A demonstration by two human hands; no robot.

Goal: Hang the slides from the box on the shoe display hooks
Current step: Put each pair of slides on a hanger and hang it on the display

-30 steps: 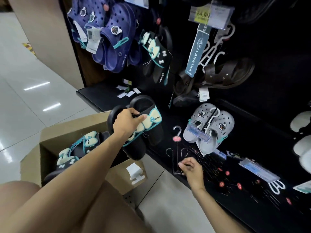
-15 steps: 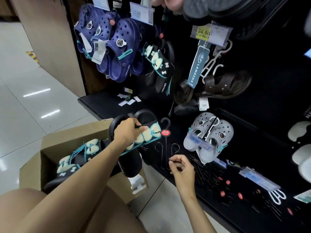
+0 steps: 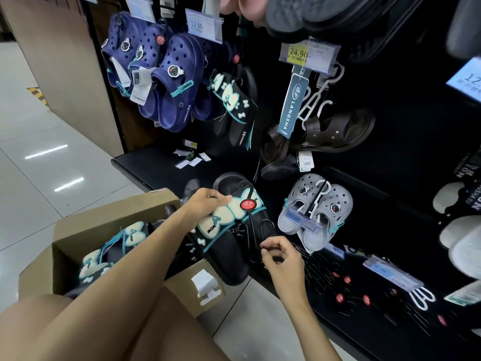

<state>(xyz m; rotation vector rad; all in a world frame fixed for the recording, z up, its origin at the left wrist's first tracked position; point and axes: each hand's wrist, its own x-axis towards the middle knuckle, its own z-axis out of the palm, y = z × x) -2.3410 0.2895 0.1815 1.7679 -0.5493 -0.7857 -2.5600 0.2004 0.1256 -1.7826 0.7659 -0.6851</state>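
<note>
In the head view, a pair of black slides (image 3: 229, 230) with cream bows is gripped by the left hand (image 3: 208, 201) above the cardboard box (image 3: 86, 230). A wire hanger (image 3: 248, 222), seemingly its lower end, is pinched by the right hand (image 3: 281, 256) against the slides.

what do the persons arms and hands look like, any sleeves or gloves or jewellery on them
Both arms are bare up to the frame edge, with no sleeve showing. The left hand and right hand have no gloves. No watch, bracelet or ring shows on either wrist or on the fingers that can be seen. The nails look short and unpainted, though they are small in this view.
</note>
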